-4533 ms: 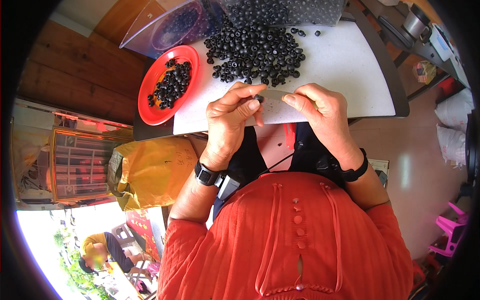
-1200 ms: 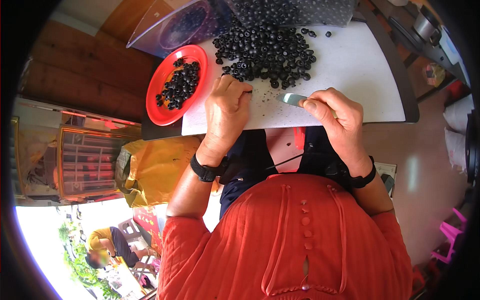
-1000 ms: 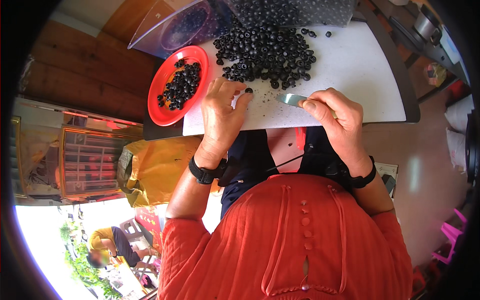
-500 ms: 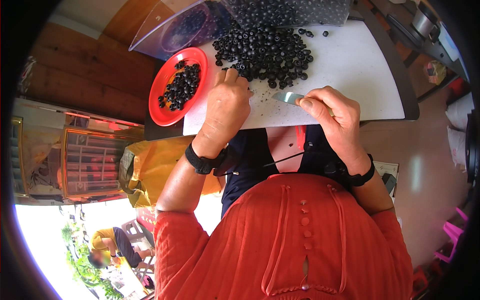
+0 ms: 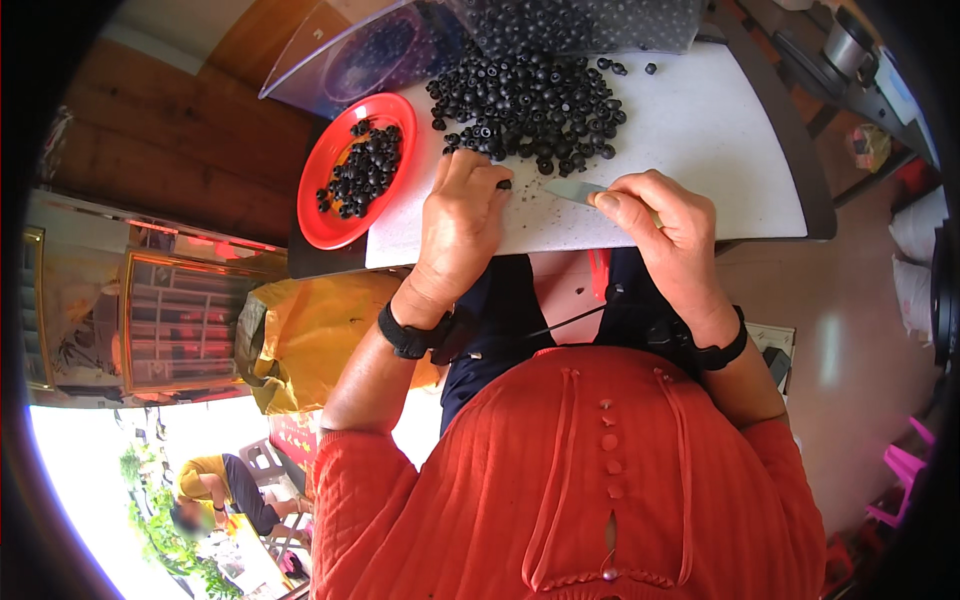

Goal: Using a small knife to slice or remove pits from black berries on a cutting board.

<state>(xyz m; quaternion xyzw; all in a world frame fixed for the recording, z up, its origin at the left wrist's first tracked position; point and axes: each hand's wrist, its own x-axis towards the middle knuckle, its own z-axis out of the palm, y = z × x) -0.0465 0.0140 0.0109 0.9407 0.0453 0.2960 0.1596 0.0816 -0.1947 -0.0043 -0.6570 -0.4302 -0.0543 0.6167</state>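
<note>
My left hand point(image 5: 463, 205) is closed over the white board, pinching a small black round piece point(image 5: 504, 184) at its fingertips. To its right, my right hand point(image 5: 668, 222) grips a small knife point(image 5: 572, 190), the blade pointing left toward that piece without touching it. Just beyond both hands spreads a heap of small black round pieces point(image 5: 530, 105), some with a hollow or ring on top. A red plate point(image 5: 312, 208) at the left holds more small black pieces point(image 5: 366, 172).
A clear plastic sheet or box point(image 5: 345, 60) stands at the far side, with many black pieces behind or in it. Dark crumbs are scattered on the white board point(image 5: 720, 150). A yellow bag point(image 5: 325, 330) hangs below the table's left. Another person point(image 5: 225, 490) sits far off at lower left.
My left hand has shifted slightly right and nearer to me, and a black piece now shows at its fingertips. My right hand keeps the knife, its blade turned slightly.
</note>
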